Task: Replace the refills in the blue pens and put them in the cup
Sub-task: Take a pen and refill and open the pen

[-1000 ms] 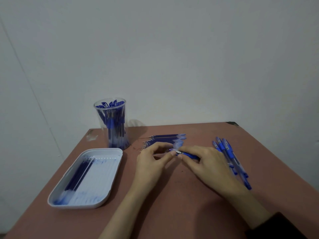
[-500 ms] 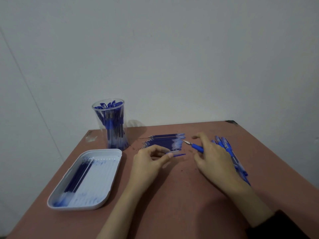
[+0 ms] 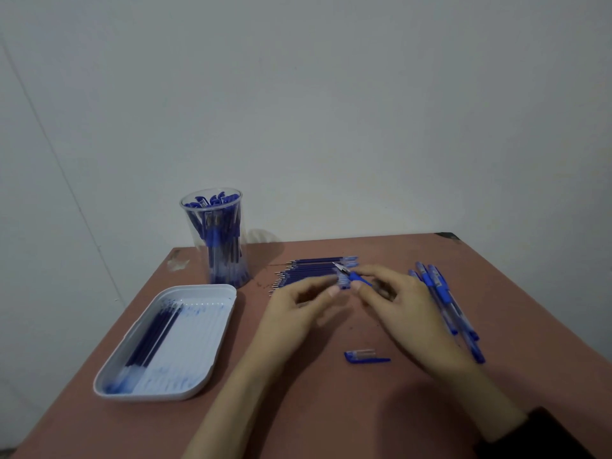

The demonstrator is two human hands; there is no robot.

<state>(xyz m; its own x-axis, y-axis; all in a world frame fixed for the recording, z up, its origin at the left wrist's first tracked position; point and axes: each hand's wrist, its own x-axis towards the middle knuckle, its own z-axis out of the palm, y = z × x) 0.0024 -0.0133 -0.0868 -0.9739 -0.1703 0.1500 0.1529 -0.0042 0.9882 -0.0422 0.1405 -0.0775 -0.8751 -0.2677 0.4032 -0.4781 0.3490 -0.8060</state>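
Observation:
My right hand [image 3: 407, 309] pinches an uncapped blue pen [image 3: 356, 277], its metal tip pointing up and left over the refills. My left hand [image 3: 298, 313] hovers just left of it with fingers loosely curled, and I see nothing in it. The pen's blue cap [image 3: 364, 356] lies on the table in front of my hands. A row of new blue refills [image 3: 311, 270] lies behind my left hand. Several capped blue pens [image 3: 443, 306] lie to the right, partly hidden by my right hand. The clear cup [image 3: 215, 240] at the back left holds several pens.
A white tray [image 3: 212, 366] with several used refills sits at the front left of the reddish-brown table [image 3: 331, 409]. The table's back edge meets a plain wall. Its right edge runs close past the loose pens.
The cap has left my left hand and now lies on the table near me. My right hand has brought the pen back toward my left hand, over the refills.

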